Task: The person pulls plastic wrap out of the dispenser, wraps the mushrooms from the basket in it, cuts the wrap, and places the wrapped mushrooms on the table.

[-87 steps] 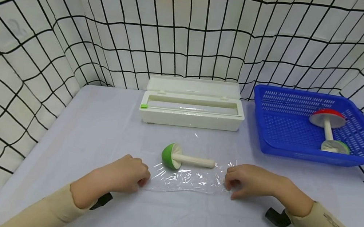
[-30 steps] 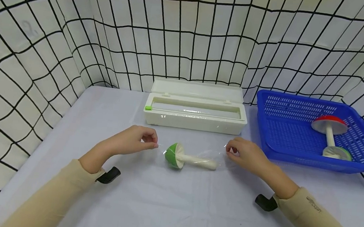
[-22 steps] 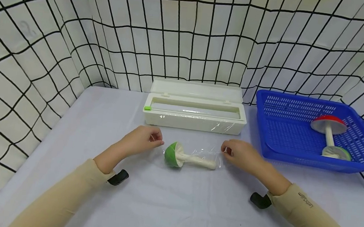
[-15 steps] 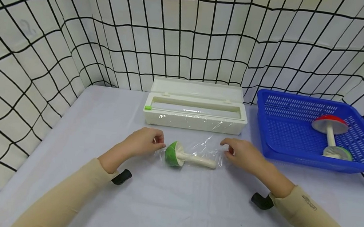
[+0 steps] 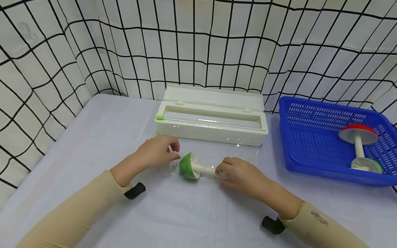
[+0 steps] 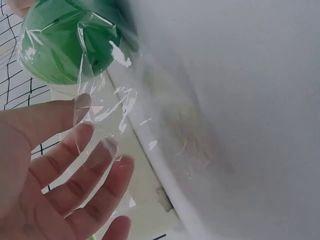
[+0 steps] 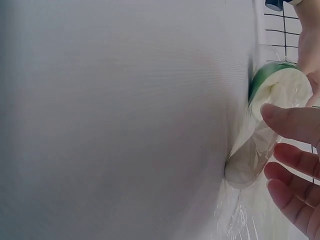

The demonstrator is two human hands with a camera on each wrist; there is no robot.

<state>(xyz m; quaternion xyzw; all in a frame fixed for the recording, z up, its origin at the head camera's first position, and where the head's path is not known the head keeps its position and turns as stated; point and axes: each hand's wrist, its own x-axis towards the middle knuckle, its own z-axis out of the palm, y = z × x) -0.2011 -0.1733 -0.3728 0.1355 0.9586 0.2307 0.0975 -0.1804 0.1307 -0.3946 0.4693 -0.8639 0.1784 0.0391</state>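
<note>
A toy mushroom (image 5: 188,167) with a green cap and white stem lies on the white tabletop, cap to the left, wrapped in clear cling film (image 6: 97,107). My left hand (image 5: 156,152) is just left of the cap. In the left wrist view its thumb and fingers are apart, their tips against the loose film beside the green cap (image 6: 60,47). My right hand (image 5: 245,177) reaches over the stem end, hiding part of it in the head view. The right wrist view shows its thumb and fingers spread beside the film-covered stem (image 7: 242,169).
Behind the mushroom stands a white cling film dispenser (image 5: 212,133), lid up, with a green slider at its left. A blue basket (image 5: 309,168) at the right holds a red-capped mushroom (image 5: 359,133) and a green-capped one (image 5: 368,164). Black netting surrounds the table.
Both hands first moved from the film's near edge to its far side, bringing film over the mushroom. Since half a second ago, my right hand has moved left onto the stem end.
</note>
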